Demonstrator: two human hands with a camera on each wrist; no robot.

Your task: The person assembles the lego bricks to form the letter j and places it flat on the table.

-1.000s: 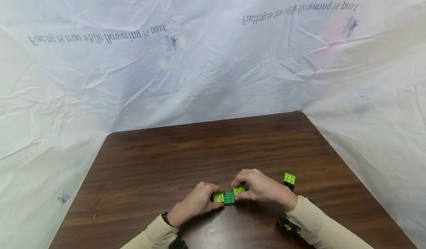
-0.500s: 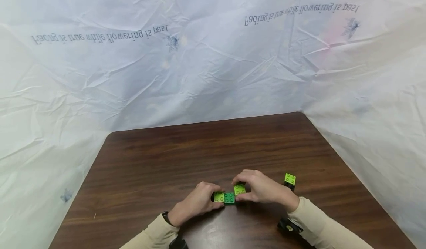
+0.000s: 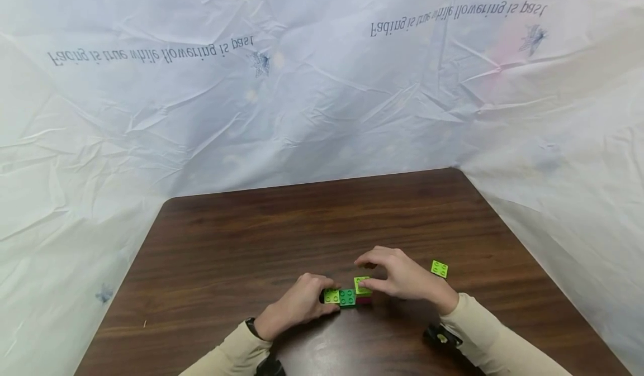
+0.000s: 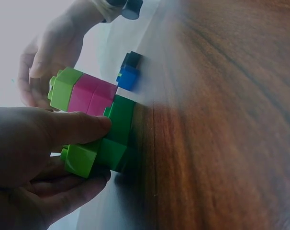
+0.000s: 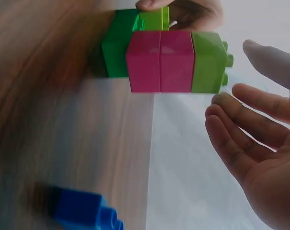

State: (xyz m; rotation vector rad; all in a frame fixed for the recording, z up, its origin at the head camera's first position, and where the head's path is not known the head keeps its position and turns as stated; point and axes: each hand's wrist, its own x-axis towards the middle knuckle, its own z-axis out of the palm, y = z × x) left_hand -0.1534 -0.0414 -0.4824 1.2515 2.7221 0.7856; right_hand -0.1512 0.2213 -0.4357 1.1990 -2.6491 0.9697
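My left hand (image 3: 302, 302) pinches a lime building brick (image 4: 80, 160) between thumb and fingers. That brick sits on a dark green brick (image 4: 112, 154), and another green brick (image 3: 347, 297) adjoins it on the right. Beside the green ones stands a stack of two magenta bricks (image 5: 159, 62) topped by a second lime brick (image 5: 209, 62). My right hand (image 3: 405, 275) is just off this stack, fingers spread and relaxed; the right wrist view shows a gap between them and the studs. In the head view its thumb overlaps the top lime brick.
A further lime brick (image 3: 439, 269) shows behind my right wrist, its lower part hidden. A blue brick (image 5: 80, 208) is on the brown wooden table (image 3: 241, 242), with a dark piece (image 4: 132, 60) near it in the left wrist view. White sheeting (image 3: 312, 113) surrounds the table.
My right hand has let go of the lime-topped magenta stack and moved slightly back and right, its fingers spreading. The left hand keeps its hold in the same place.
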